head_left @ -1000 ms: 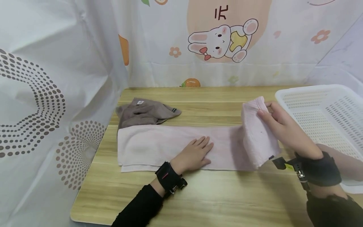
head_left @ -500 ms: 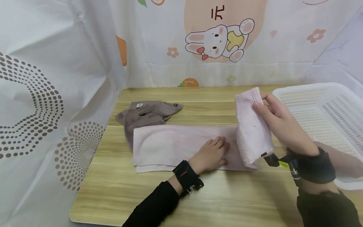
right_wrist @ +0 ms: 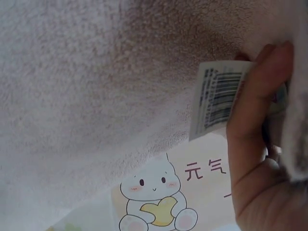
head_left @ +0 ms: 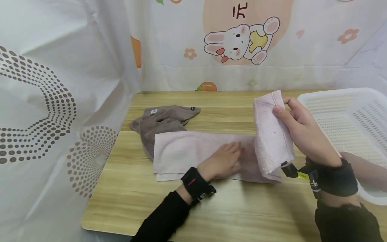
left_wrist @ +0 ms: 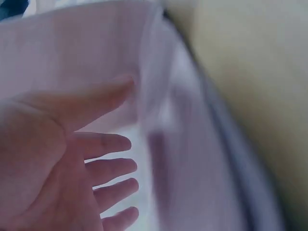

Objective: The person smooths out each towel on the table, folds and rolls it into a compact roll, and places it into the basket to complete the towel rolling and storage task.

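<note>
Holds up the right end of a pink towel [head_left: 184, 151] with the right hand [head_left: 305, 134], right of centre in the head view, pinching the upper edge between thumb and fingers. Lays the left hand [head_left: 222, 163] along the towel's flat strip at frame centre, fingers mostly straight and slightly spread, gripping nothing; impossible to tell how firmly pressed. In the right wrist view, shows a barcode label [right_wrist: 219, 101] beside the gripping fingers.

Could go crooked, judging by the tilt of the raised end: if lowered at that angle, likely to leave edges misaligned. Might ruck or slide over the table [head_left: 115, 201] under a hard pull with too light a left press. Could also drag the brown cloth [head_left: 166, 117], upper left of centre, partly overlapped by the strip. Risks a knock to the white basket [head_left: 335, 91] at far right, through a wide swing of the right forearm.
</note>
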Tool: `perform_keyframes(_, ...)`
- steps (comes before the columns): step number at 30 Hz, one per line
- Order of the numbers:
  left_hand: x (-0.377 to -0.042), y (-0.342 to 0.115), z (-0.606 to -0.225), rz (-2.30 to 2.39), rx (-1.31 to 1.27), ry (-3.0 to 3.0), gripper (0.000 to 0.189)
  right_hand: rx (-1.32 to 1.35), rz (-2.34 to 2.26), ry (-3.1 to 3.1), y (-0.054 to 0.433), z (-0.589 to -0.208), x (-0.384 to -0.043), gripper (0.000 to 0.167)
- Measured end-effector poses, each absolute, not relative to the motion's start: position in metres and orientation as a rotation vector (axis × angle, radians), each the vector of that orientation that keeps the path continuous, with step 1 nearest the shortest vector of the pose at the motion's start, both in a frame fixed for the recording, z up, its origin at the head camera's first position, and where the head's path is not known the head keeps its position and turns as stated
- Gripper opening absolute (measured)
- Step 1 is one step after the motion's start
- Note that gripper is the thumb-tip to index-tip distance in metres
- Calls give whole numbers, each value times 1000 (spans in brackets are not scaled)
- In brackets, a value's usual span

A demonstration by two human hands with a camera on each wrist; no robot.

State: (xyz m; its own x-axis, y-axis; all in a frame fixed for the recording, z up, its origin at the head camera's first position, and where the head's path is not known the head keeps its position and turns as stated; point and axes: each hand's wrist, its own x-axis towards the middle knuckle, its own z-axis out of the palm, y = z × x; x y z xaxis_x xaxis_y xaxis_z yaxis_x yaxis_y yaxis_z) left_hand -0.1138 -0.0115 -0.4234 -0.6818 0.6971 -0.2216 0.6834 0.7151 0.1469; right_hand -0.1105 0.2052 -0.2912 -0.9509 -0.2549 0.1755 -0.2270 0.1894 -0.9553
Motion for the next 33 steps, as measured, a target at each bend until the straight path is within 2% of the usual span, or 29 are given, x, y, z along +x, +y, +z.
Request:
perform_keyframes(8, -98, -112, -401, 173, 942, 2828, 71, -511, -1808, 2493, 187, -287, -110, 15)
perform_keyframes(16, -56, -188, -422, 147, 826, 3122, 38, -596, -1896, 2352, 173, -288, -115, 12)
perform_keyframes(23, -51, -204, -436, 292, 800, 3209, 15, -565, -1792, 2429, 172, -290, -117, 14)
perform_keyframes(29, -54, -208, -439, 478, 654, 3168, 14, -586, -1782, 2429, 172, -291, -118, 12)
perform_keyframes(33, -55, -213, -442, 489, 674, 3166, 17, -597, -1745, 2460, 173, -293, -118, 12)
